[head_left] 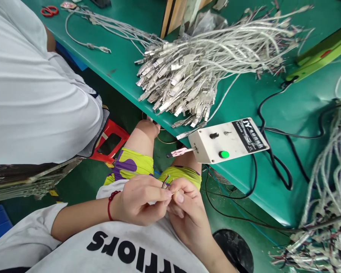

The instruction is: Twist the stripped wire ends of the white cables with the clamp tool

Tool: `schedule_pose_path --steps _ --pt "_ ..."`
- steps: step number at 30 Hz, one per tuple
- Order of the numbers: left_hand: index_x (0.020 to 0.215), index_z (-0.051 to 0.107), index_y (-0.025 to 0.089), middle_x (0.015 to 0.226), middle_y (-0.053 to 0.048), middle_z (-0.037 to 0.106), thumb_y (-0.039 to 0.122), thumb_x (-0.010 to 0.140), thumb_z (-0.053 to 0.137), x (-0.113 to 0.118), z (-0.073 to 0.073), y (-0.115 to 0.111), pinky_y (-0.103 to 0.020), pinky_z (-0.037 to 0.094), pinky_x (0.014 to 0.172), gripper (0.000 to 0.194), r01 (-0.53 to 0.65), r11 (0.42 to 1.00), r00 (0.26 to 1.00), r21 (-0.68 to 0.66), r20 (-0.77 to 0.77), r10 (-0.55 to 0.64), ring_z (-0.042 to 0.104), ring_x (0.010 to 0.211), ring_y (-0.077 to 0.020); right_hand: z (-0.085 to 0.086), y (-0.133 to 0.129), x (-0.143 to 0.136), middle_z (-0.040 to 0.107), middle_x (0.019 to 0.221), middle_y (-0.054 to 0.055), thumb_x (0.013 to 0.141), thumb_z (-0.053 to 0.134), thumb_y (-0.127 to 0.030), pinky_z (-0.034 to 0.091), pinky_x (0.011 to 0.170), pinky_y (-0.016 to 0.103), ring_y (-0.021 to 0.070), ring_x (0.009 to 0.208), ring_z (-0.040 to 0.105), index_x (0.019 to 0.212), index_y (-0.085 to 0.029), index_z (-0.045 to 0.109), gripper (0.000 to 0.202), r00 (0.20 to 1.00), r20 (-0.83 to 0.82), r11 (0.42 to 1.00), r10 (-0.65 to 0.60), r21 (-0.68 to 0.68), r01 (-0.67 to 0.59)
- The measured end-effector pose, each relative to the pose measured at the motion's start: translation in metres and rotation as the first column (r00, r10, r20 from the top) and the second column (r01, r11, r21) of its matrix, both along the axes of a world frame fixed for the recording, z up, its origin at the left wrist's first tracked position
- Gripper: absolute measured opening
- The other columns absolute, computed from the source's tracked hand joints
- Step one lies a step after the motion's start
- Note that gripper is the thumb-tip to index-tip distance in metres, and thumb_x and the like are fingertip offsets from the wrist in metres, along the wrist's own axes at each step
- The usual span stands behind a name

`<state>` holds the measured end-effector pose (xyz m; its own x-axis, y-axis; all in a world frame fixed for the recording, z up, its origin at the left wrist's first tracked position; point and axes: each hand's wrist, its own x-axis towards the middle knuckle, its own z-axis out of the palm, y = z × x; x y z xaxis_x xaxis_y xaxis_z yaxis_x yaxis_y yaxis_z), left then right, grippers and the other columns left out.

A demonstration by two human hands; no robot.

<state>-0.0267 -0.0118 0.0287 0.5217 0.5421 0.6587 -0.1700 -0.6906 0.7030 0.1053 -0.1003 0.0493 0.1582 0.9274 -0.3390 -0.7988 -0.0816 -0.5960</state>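
Observation:
My left hand (143, 199), with a red bead bracelet on the wrist, is closed in a pinch above my lap. Beside it my right hand (189, 206) is pinched too, and the fingertips of both meet. Thin coloured wires (166, 182) stick up between them, dark, red and greenish. The rest of the cable is hidden by my fingers. Ahead, at the table edge, a white box (221, 141) marked JY has a black knob, a small switch and a green button. A pinkish tip (182, 152) juts from its near end.
A big bundle of grey USB cables (182, 76) lies on the green table (125, 72). More cables (329, 182) are heaped at the right. Red scissors (49, 11) lie at the far left. A co-worker in white (39, 91) sits at my left on a red stool (112, 138). Black cords (275, 163) trail behind the box.

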Motion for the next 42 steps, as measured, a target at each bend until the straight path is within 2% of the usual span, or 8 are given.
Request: schedule_pose_path --steps 6,15,18,21,27,32,37,42 --pt "0.111 0.066 0.019 0.079 -0.002 0.076 0.009 0.104 0.065 0.007 -0.005 0.003 -0.019 0.055 0.057 0.012 -0.021 0.999 1.000 -0.048 -0.011 0.021 0.067 0.058 -0.0119 -0.010 0.002 0.002 0.037 0.053 -0.009 0.094 0.085 -0.046 0.031 0.054 0.023 0.0093 0.050 0.024 0.083 -0.025 0.081 0.024 0.995 0.055 0.997 -0.081 -0.014 0.081" --pt "0.106 0.065 0.021 0.069 0.007 0.059 0.005 0.099 0.066 0.014 -0.017 0.020 -0.017 0.043 0.049 0.018 -0.067 0.979 0.998 -0.194 -0.008 0.067 0.047 0.050 -0.0076 -0.032 0.030 0.015 0.054 0.079 -0.004 0.092 0.086 -0.051 0.043 0.059 0.025 0.0107 0.060 0.042 0.092 -0.025 0.072 0.030 0.958 0.155 0.930 -0.243 -0.244 0.275" --pt "0.108 0.066 0.021 0.066 0.009 0.052 0.003 0.100 0.066 0.017 -0.025 0.025 -0.017 0.048 0.053 0.020 -0.070 0.965 0.997 -0.253 0.000 0.072 0.044 0.051 -0.0080 -0.038 0.036 0.017 0.050 0.077 -0.005 0.090 0.089 -0.051 0.044 0.059 0.024 0.0104 0.060 0.041 0.086 -0.024 0.069 0.034 0.961 0.114 0.918 -0.252 -0.285 0.274" --pt "0.110 0.066 0.021 0.062 0.011 0.043 0.004 0.102 0.065 0.020 -0.037 0.027 -0.020 0.052 0.057 0.019 -0.055 0.934 0.997 -0.354 0.036 0.072 0.044 0.053 -0.0093 -0.041 0.039 0.019 0.052 0.080 -0.005 0.085 0.092 -0.058 0.044 0.059 0.024 0.0092 0.059 0.040 0.101 -0.025 0.078 0.038 0.960 0.070 0.909 -0.272 -0.310 0.280" --pt "0.107 0.067 0.022 0.064 0.008 0.052 0.014 0.106 0.068 0.022 -0.056 0.025 -0.021 0.048 0.055 0.008 -0.099 0.854 0.992 -0.510 0.019 0.126 0.049 0.053 -0.0098 -0.043 0.043 0.023 0.044 0.066 -0.008 0.084 0.095 -0.063 0.036 0.050 0.020 0.0068 0.051 0.025 0.113 -0.027 0.086 0.048 0.950 0.131 0.907 -0.282 -0.288 0.309" --pt "0.107 0.066 0.021 0.062 0.010 0.048 0.013 0.106 0.069 0.027 -0.058 0.026 -0.020 0.045 0.055 0.009 -0.055 0.858 0.993 -0.511 0.062 0.100 0.047 0.053 -0.0095 -0.049 0.049 0.026 0.036 0.057 -0.011 0.076 0.103 -0.058 0.034 0.048 0.017 0.0068 0.051 0.019 0.089 -0.025 0.086 0.039 0.917 0.196 0.867 -0.348 -0.306 0.394" --pt "0.106 0.065 0.021 0.062 0.012 0.040 0.007 0.104 0.068 0.030 -0.057 0.027 -0.019 0.042 0.054 0.014 -0.045 0.864 0.994 -0.501 0.063 0.089 0.043 0.052 -0.0075 -0.050 0.052 0.027 0.037 0.055 -0.011 0.075 0.104 -0.057 0.036 0.048 0.017 0.0074 0.051 0.020 0.087 -0.026 0.086 0.038 0.919 0.185 0.864 -0.349 -0.316 0.392" --pt "0.104 0.065 0.020 0.068 0.009 0.053 0.011 0.104 0.069 0.031 -0.058 0.026 -0.017 0.039 0.050 0.011 -0.062 0.859 0.997 -0.508 0.007 0.076 0.044 0.050 -0.0053 -0.051 0.049 0.028 0.037 0.055 -0.010 0.076 0.103 -0.059 0.036 0.048 0.019 0.0081 0.051 0.021 0.088 -0.027 0.085 0.039 0.927 0.186 0.874 -0.325 -0.316 0.370"
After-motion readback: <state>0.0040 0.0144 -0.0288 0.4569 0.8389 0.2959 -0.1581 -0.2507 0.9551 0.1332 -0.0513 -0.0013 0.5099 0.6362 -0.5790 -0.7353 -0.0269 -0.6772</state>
